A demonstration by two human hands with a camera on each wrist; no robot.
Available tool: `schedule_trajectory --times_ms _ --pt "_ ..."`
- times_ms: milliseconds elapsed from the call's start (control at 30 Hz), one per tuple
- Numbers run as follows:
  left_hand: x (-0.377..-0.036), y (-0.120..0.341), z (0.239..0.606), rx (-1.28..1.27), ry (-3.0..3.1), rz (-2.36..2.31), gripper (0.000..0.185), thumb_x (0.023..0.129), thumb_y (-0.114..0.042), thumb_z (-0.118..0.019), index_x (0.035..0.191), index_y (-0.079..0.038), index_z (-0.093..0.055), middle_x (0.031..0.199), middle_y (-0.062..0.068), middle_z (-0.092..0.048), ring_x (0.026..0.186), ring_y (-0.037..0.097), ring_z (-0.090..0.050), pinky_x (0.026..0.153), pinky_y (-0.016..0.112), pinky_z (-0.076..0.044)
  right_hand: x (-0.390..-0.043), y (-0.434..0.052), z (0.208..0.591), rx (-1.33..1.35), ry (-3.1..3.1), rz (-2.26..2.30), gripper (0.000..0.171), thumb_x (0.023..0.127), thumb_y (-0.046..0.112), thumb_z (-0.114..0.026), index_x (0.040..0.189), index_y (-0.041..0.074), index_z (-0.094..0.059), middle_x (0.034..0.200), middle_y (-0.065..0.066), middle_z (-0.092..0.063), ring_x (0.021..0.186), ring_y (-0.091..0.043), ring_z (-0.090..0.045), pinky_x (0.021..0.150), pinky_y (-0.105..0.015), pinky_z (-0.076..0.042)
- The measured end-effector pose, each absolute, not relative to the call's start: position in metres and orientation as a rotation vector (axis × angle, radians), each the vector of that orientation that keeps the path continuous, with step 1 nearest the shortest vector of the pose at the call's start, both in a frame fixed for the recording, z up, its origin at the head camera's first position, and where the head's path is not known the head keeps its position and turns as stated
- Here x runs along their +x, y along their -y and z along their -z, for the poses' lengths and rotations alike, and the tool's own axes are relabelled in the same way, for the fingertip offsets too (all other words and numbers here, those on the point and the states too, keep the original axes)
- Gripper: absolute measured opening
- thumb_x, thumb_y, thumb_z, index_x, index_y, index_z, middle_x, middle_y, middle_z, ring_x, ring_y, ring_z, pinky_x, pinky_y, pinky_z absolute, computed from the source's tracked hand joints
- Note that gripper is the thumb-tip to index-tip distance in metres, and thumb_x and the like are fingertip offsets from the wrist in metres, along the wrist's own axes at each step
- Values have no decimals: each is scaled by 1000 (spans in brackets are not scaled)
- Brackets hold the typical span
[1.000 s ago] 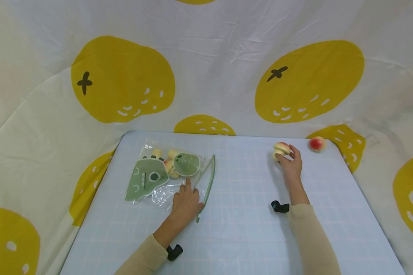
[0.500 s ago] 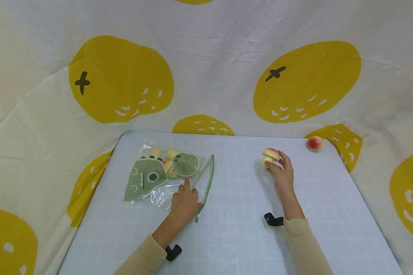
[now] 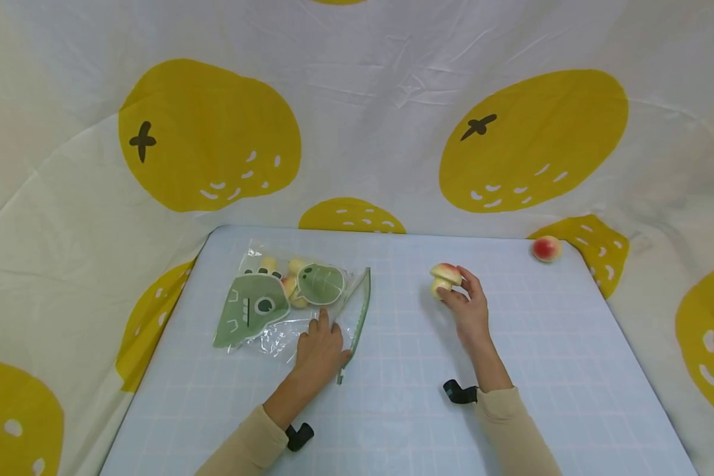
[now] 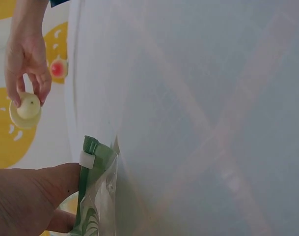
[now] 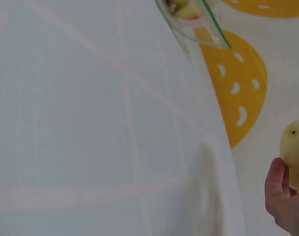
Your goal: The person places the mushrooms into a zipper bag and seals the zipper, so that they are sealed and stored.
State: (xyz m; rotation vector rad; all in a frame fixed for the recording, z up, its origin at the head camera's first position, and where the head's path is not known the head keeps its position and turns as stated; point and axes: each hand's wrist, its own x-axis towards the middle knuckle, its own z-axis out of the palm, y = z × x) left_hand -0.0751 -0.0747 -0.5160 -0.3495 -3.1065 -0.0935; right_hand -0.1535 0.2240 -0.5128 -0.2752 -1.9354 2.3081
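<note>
Clear plastic bag (image 3: 291,304) with green cartoon prints lies left of centre on the pale blue mat (image 3: 404,410); the left hand (image 3: 320,347) presses it flat. Right hand (image 3: 467,307) pinches a toy mushroom (image 3: 444,277) above the mat's middle. Toy peach (image 3: 546,248) sits at the upper right corner.

Bare mat (image 3: 404,344) is lying open between the left hand (image 3: 320,349) and the right hand (image 3: 467,307), which is holding a mushroom (image 3: 444,277) above it. At ten o'clock from the left hand, the bag (image 3: 285,301) is taking up the mat's far-left part, its green mouth edge (image 3: 357,324) standing raised just beside the thumb. At two o'clock from the right hand, a peach (image 3: 546,248) is sitting near the mat's far corner, well apart.
</note>
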Motion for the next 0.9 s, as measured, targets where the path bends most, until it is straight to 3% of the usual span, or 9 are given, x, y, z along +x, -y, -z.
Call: schedule_trajectory --times_ms 433,900 --pt "-77 74 516 -373 3081 20 77 82 -49 -80 124 12 -61 140 34 -43 111 41 -55 74 45 -54 -144 -168 528 -63 2120 -2327 70 88 -4 -73 149 4 -41 129 -16 -48 94 -15 -63 79 -23 -54" --pt "-79 71 516 -341 3107 11 87 80 -51 -81 130 15 -55 143 34 -41 113 40 -55 76 45 -54 -137 -115 539 94 2366 -2288 67 86 3 -78 146 7 -48 131 -20 -52 94 -23 -64 72 -25 -53"
